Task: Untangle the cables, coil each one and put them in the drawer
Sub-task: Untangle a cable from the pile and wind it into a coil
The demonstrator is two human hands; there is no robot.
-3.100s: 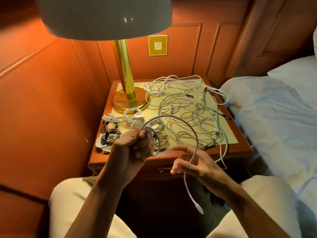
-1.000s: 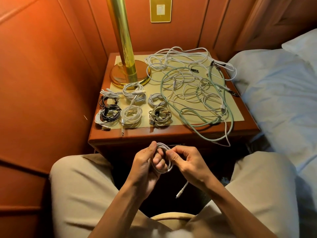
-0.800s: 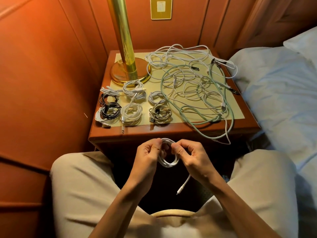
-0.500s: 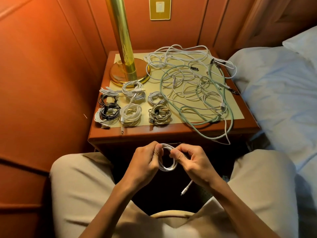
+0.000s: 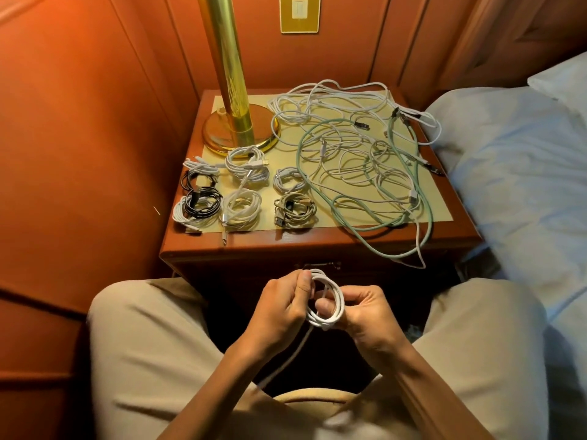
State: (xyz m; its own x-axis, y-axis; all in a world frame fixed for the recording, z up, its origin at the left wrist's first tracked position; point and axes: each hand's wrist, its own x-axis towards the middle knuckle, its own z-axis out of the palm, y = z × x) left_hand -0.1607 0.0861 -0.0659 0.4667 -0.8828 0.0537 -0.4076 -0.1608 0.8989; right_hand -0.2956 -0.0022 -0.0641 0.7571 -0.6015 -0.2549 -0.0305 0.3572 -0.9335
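Now: both hands sit low between your knees, in front of the table (image 5: 317, 246). Your left hand (image 5: 279, 308) pinches the near side of a small white coil (image 5: 327, 300); your right hand (image 5: 365, 312) curls round its far side, thumb pressed through the loops. A loose tail (image 5: 286, 360) hangs from the coil down toward your lap; its plug end is out of sight.

Step in hand, as I read it: finishing this coil.
- Keep the left pinch firm so the loops don't spring apart.
- Feed the tail round the bundle with the right hand, snug, not crushing.
- Tuck the end so it stays put.

On the table: finished coils (image 5: 241, 211) lie in rows at the left front, beside the lamp base (image 5: 222, 134). A tangle of white cables (image 5: 355, 160) with a green cable (image 5: 394, 223) covers the right side, one strand drooping over the front edge. The drawer handle (image 5: 320, 265) shows just above your hands; the drawer looks closed, so it needs opening before anything goes in.
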